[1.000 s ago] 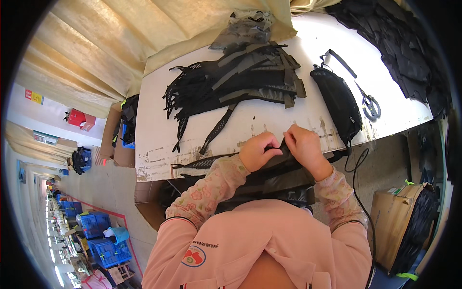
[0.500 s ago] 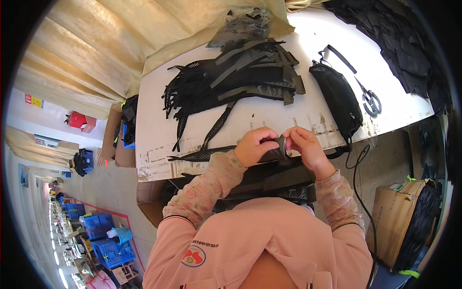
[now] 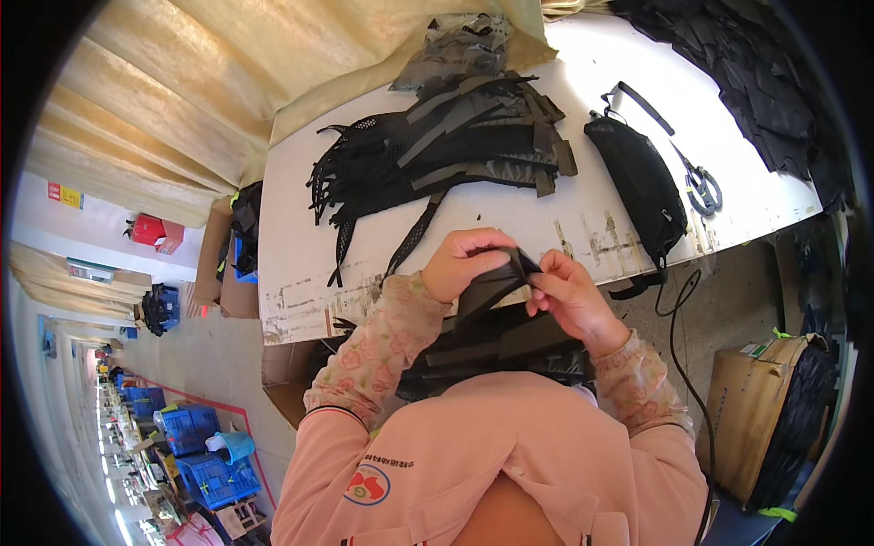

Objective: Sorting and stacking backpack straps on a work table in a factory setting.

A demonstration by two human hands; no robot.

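Observation:
Above the front edge of the white table (image 3: pixel 300 273), my two hands hold a dark fabric piece (image 3: pixel 492 289) between them. My left hand (image 3: pixel 462 266) is closed on its left part, the thumb lying over the cloth. The fingertips of my right hand (image 3: pixel 566 296) pinch a corner at its right side. The cloth looks folded, with a dark edge raised toward the right fingers. Beyond my hands lies a pile of black mesh and fabric pieces (image 3: pixel 455 146). More dark pieces (image 3: pixel 510 341) sit below the table edge, close to my body, partly hidden by my arms.
To the right on the table lie a black zipped pouch (image 3: pixel 637 177) and scissors (image 3: pixel 703 189). Black fabric (image 3: pixel 746 82) is heaped at the far right. A clear plastic bag (image 3: pixel 455 53) rests at the back. A cable (image 3: pixel 678 355) hangs beside a cardboard box (image 3: pixel 751 409).
The fabric has been turned and spread, so more of it shows between my hands. My left hand shifted slightly left and up. A mesh strip no longer shows along the table's front edge.

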